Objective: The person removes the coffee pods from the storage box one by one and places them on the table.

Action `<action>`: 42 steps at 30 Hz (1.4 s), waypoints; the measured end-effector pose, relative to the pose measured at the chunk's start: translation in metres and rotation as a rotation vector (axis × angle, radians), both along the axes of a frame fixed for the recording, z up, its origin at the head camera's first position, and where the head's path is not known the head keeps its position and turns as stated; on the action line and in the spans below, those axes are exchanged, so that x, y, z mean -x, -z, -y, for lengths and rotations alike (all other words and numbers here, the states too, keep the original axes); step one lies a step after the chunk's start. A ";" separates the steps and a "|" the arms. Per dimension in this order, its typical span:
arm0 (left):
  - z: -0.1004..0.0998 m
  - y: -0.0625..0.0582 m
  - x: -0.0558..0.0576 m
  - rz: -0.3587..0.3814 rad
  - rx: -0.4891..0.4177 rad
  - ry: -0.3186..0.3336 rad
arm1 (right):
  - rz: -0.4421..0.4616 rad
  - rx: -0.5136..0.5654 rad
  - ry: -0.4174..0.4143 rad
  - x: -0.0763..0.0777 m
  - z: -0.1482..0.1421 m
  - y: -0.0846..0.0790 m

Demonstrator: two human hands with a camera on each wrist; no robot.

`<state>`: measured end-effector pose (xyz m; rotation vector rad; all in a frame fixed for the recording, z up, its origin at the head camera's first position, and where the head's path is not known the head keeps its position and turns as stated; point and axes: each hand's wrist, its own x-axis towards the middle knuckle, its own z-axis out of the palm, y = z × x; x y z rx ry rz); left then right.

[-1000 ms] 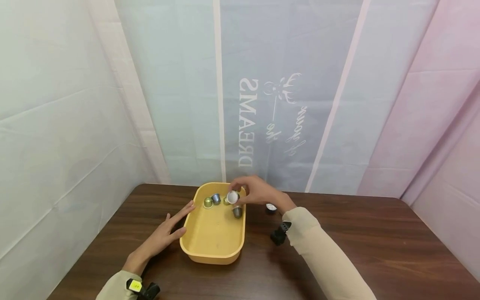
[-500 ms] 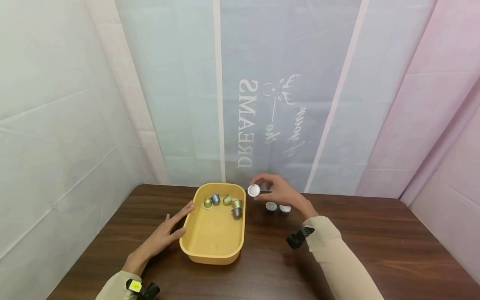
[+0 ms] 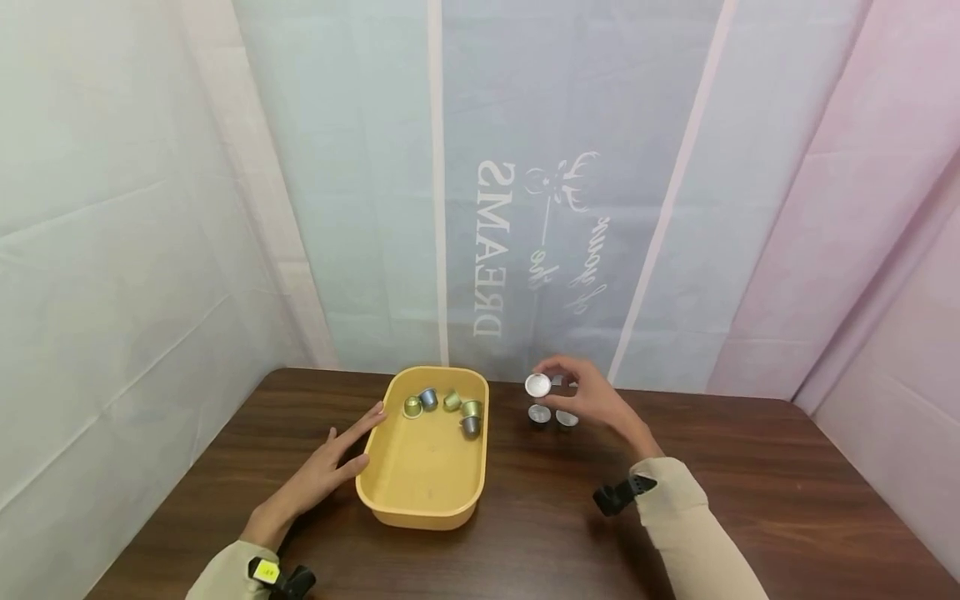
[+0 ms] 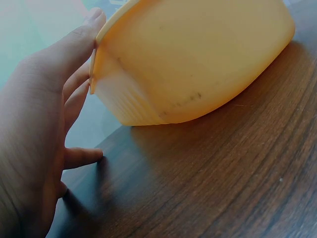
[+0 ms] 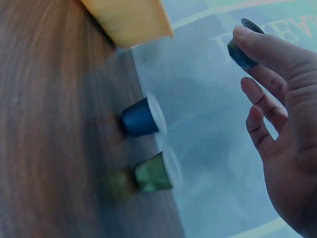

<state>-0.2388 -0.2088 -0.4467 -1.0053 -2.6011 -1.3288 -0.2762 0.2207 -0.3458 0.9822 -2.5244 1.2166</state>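
Between thumb and fingertips my right hand (image 3: 588, 396) pinches a dark coffee capsule (image 5: 241, 53), its pale lid facing the head camera. It is held above the table, to the right of a yellow tray (image 3: 423, 479). Below that hand, a blue capsule (image 5: 140, 119) and a green capsule (image 5: 153, 173) stand lid up, side by side. My left hand (image 3: 326, 471) rests against the tray's left rim with fingers extended; in the left wrist view the thumb (image 4: 74, 47) touches the rim. Inside the tray's far end lie green capsules (image 3: 452, 400), a blue one (image 3: 428, 399) and a dark grey one (image 3: 470, 427).
The tray stands on a dark wooden table (image 3: 712, 467). Fabric sheets (image 3: 375, 208) with printed lettering hang close behind the table's back edge and at both sides.
My right hand has lifted the capsule out of the tray and carried it rightward, over the table near the two standing capsules. My left hand has stayed at the tray's rim.
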 end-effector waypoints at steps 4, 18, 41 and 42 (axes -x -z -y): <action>0.001 -0.001 0.001 -0.006 0.002 0.006 | 0.069 0.040 0.036 -0.002 -0.009 0.009; 0.001 -0.002 0.000 -0.006 0.003 -0.007 | 0.119 0.177 0.149 0.012 -0.059 0.058; -0.001 -0.003 -0.002 0.010 0.013 -0.014 | 0.165 0.140 0.240 0.008 -0.095 0.097; -0.001 -0.003 -0.002 0.010 0.012 -0.013 | 0.175 0.137 0.246 0.008 -0.096 0.098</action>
